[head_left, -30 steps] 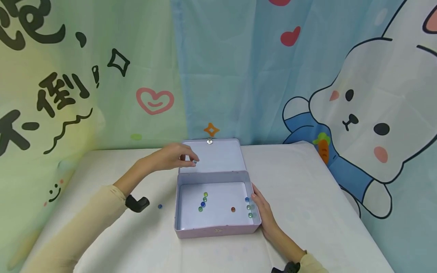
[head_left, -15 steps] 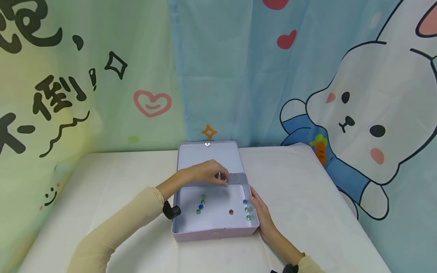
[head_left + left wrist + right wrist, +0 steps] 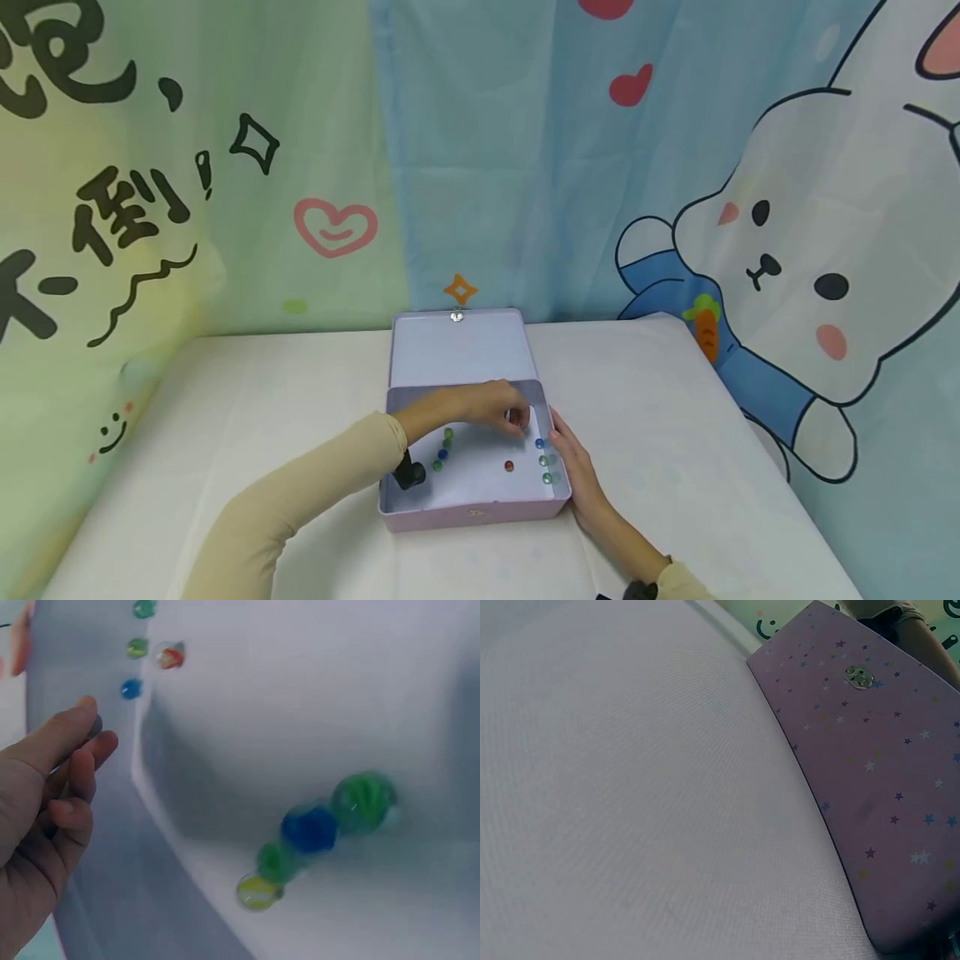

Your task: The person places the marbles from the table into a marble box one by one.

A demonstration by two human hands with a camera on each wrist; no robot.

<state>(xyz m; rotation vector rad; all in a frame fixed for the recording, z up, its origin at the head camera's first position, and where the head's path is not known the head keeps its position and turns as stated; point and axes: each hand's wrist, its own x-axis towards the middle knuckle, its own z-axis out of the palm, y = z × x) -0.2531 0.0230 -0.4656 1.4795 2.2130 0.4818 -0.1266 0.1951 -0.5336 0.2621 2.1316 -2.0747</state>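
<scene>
Inside an open metal box (image 3: 427,521), my left hand (image 3: 491,406) reaches over the back right part. Its thumb and index finger pinch a small dark marble (image 3: 95,726), mostly covered by the fingertips. Below the forearm lies a short row of marbles, among them a blue marble (image 3: 309,829) and a yellow-striped marble (image 3: 256,892). An orange-red marble (image 3: 509,466) sits nearer the right. Along the right wall are a blue marble (image 3: 539,443) and two green ones. My right hand (image 3: 577,462) rests against the box's right side with extended fingers.
The box lid (image 3: 461,346) lies folded back toward the curtain (image 3: 480,167). A white cloth (image 3: 675,467) covers the table around the box. The box's star-printed pink front (image 3: 885,787) shows in the right wrist view.
My left hand has moved right and down, from above the lid into the box, with the pinched marble. The forearm now covers the spot where a blue marble lay on the cloth.
</scene>
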